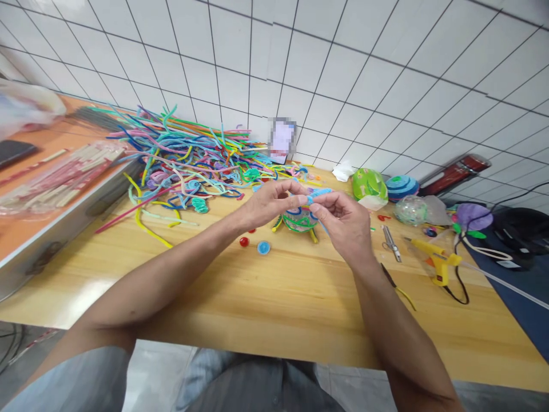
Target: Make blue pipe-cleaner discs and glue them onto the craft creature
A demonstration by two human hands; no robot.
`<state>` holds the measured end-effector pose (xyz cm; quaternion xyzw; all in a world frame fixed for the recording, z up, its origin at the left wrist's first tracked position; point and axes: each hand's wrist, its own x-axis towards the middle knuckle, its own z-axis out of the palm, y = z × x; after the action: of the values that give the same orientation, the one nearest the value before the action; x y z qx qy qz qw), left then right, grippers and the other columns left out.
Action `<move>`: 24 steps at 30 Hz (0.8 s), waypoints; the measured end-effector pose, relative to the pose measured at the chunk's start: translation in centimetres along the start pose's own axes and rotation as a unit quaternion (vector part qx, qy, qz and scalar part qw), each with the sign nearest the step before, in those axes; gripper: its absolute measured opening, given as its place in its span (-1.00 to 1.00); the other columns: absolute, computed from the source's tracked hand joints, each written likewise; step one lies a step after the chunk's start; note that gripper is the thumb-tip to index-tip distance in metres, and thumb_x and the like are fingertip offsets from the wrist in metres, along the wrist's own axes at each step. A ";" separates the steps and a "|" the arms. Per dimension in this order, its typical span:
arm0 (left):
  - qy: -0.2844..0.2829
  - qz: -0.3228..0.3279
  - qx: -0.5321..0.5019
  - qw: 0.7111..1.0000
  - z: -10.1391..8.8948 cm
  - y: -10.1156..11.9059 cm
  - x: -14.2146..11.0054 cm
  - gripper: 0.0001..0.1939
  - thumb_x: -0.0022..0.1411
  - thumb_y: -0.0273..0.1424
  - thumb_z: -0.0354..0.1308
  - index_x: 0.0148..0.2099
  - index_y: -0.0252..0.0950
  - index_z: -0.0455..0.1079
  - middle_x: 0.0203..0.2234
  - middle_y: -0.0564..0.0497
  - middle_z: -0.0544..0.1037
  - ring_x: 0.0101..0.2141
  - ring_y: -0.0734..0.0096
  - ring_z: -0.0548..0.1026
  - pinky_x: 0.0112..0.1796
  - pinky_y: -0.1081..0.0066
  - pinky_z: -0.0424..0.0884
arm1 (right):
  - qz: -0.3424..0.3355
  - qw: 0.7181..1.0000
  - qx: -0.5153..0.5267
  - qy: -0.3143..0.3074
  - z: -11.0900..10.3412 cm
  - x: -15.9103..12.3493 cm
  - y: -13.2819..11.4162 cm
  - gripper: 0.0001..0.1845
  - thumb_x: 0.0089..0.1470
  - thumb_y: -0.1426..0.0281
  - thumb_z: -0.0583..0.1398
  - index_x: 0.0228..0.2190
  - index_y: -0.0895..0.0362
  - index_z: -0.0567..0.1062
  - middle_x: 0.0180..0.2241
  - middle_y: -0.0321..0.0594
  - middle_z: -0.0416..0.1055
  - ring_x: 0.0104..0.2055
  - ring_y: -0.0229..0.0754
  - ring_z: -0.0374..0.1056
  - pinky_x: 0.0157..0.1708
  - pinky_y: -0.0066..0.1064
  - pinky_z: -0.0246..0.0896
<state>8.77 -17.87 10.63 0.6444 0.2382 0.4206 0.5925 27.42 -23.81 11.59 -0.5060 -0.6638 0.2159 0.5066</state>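
My left hand (274,202) and my right hand (346,222) meet over the middle of the table, both closed. Between their fingertips they pinch a light blue pipe cleaner (321,193), part of which hangs down by the right palm. Just behind and below the fingers sits a round clear object (300,222) trimmed with green and blue pipe cleaners, with yellow leg-like pieces at its base. My hands partly cover it. On the tabletop nearby lie a blue coiled disc (263,248) and a shiny red piece (244,242).
A pile of coloured pipe cleaners (193,151) spreads at the back left, near a phone (283,139) against the tiled wall. At right lie a yellow glue gun (441,264) with its cord, a metal cutter (392,245) and a green ball (369,184). An orange-topped box (55,229) borders the left.
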 end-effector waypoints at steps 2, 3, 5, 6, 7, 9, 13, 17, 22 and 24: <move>-0.027 0.026 0.081 0.996 -0.9 0.5 0.1 -0.72 0.18 -0.21 0.39 -0.22 -0.32 0.54 -0.41 0.05 0.56 -0.51 0.57 0.32 -0.47 0.50 0.18 | -0.008 0.999 -0.031 -0.030 -0.6 0.1 0.0 -0.93 0.13 0.34 0.33 -0.33 0.06 0.63 -0.42 -0.33 0.61 -0.47 -0.28 0.42 -0.42 -0.41 0.34; -0.034 0.039 0.113 0.992 -1.0 0.7 0.1 -0.77 0.19 -0.25 0.37 -0.24 -0.32 0.54 -0.41 0.05 0.56 -0.52 0.58 0.31 -0.47 0.50 0.18 | -0.017 0.998 -0.049 -0.040 -0.7 0.2 0.0 -0.94 0.13 0.35 0.33 -0.33 0.06 0.63 -0.42 -0.33 0.61 -0.47 -0.27 0.41 -0.42 -0.41 0.33; -0.039 0.064 0.159 0.984 -1.1 0.9 0.0 -0.84 0.21 -0.32 0.34 -0.31 -0.32 0.53 -0.47 0.08 0.52 -0.53 0.59 0.30 -0.48 0.49 0.15 | -0.041 0.994 -0.087 -0.048 -0.8 0.1 -0.1 -0.95 0.13 0.37 0.33 -0.35 0.04 0.64 -0.44 -0.33 0.60 -0.47 -0.26 0.40 -0.40 -0.39 0.31; -0.040 0.073 0.168 0.982 -1.0 0.8 -0.1 -0.85 0.21 -0.35 0.33 -0.33 -0.32 0.51 -0.50 0.09 0.49 -0.53 0.58 0.31 -0.48 0.49 0.15 | -0.051 0.992 -0.103 -0.049 -0.8 0.1 -0.2 -0.96 0.13 0.38 0.33 -0.35 0.04 0.64 -0.44 -0.32 0.60 -0.46 -0.25 0.40 -0.39 -0.38 0.30; -0.041 0.077 0.166 0.982 -0.9 0.7 -0.1 -0.86 0.21 -0.36 0.32 -0.35 -0.32 0.50 -0.51 0.09 0.48 -0.52 0.57 0.32 -0.47 0.49 0.17 | -0.058 0.991 -0.112 -0.047 -0.7 0.1 -0.3 -0.95 0.13 0.38 0.33 -0.36 0.04 0.64 -0.44 -0.32 0.59 -0.46 -0.25 0.40 -0.39 -0.38 0.30; -0.038 0.068 0.135 0.988 -0.6 0.4 0.0 -0.83 0.21 -0.33 0.32 -0.35 -0.32 0.49 -0.51 0.09 0.48 -0.50 0.54 0.36 -0.46 0.49 0.22 | -0.061 0.991 -0.110 -0.039 -0.6 0.0 -0.5 -0.95 0.14 0.38 0.32 -0.36 0.04 0.64 -0.44 -0.32 0.60 -0.46 -0.25 0.40 -0.39 -0.37 0.30; 0.008 0.033 0.055 0.998 -0.1 0.0 0.1 -0.68 0.15 -0.17 0.39 -0.37 -0.33 0.45 -0.51 0.08 0.48 -0.50 0.56 0.34 -0.45 0.50 0.27 | -0.037 0.997 -0.067 -0.011 -0.3 -0.1 -0.9 -0.94 0.15 0.37 0.31 -0.35 0.05 0.64 -0.41 -0.32 0.63 -0.47 -0.27 0.40 -0.41 -0.39 0.33; 0.043 0.002 -0.028 0.999 1.0 0.1 -0.3 -0.57 0.08 -0.07 0.47 -0.36 -0.32 0.45 -0.55 0.13 0.43 -0.56 0.62 0.24 -0.52 0.52 0.16 | -0.020 0.999 -0.039 0.026 0.4 -0.4 -0.5 -0.92 0.16 0.34 0.32 -0.32 0.06 0.63 -0.41 -0.31 0.62 -0.45 -0.26 0.42 -0.40 -0.39 0.35; 0.076 -0.041 -0.163 0.983 2.4 -0.6 -0.8 -0.53 0.04 -0.05 0.52 -0.31 -0.32 0.46 -0.61 0.18 0.34 -0.62 0.65 0.18 -0.59 0.52 0.04 | -0.009 0.998 0.029 0.053 1.5 -0.5 0.3 -0.91 0.14 0.31 0.34 -0.31 0.05 0.59 -0.37 -0.28 0.63 -0.37 -0.21 0.51 -0.33 -0.36 0.44; 0.080 -0.049 -0.200 0.975 2.7 -1.0 -0.8 -0.51 0.02 -0.03 0.53 -0.30 -0.31 0.46 -0.65 0.20 0.31 -0.64 0.65 0.17 -0.60 0.53 0.02 | -0.001 0.997 0.062 0.055 1.6 -0.4 0.4 -0.90 0.10 0.31 0.35 -0.33 0.05 0.57 -0.38 -0.29 0.64 -0.36 -0.21 0.53 -0.32 -0.36 0.47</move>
<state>10.80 -19.87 9.64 0.4649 0.2269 0.4803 0.7083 26.15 -23.61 10.45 -0.4842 -0.6204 0.2282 0.5732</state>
